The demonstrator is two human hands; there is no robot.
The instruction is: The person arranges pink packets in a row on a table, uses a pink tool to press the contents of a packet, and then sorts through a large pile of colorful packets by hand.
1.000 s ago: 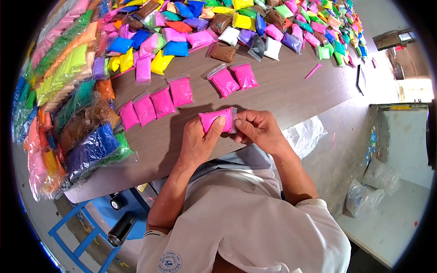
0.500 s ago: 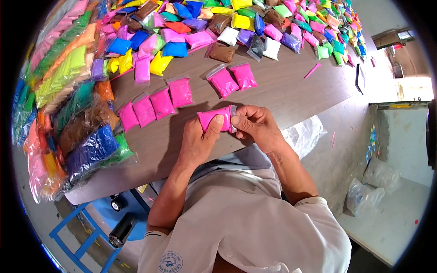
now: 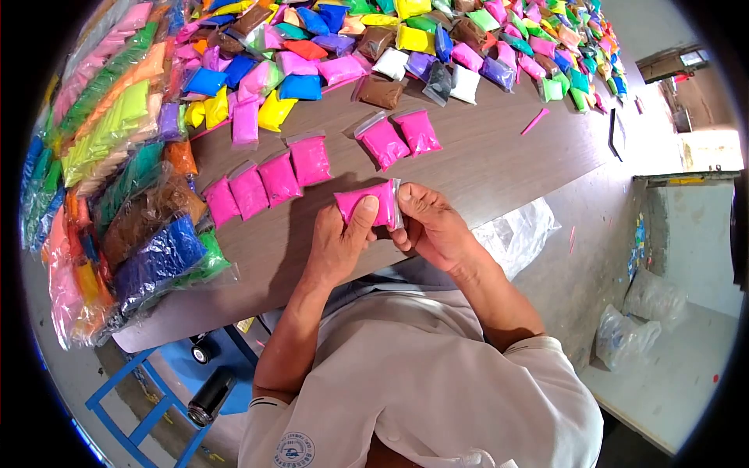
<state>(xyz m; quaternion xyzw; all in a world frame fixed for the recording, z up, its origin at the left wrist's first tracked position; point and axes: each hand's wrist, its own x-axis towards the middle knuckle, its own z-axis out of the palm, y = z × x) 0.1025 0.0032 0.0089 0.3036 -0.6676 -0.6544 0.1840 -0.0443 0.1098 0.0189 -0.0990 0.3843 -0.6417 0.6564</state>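
Pink bag (image 3: 360,203) shifted slightly up-left; right hand (image 3: 434,228) thumb now flat on its clear end, pinching it shut. Left hand (image 3: 337,246) pinches the filled part, above table (image 3: 484,156). More bags (image 3: 265,181) beyond left hand.

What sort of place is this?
Probably a small packing workshop: long table heaped with coloured sachets, bagged bulk bundles beside them, left hand and right hand holding a pink sachet.
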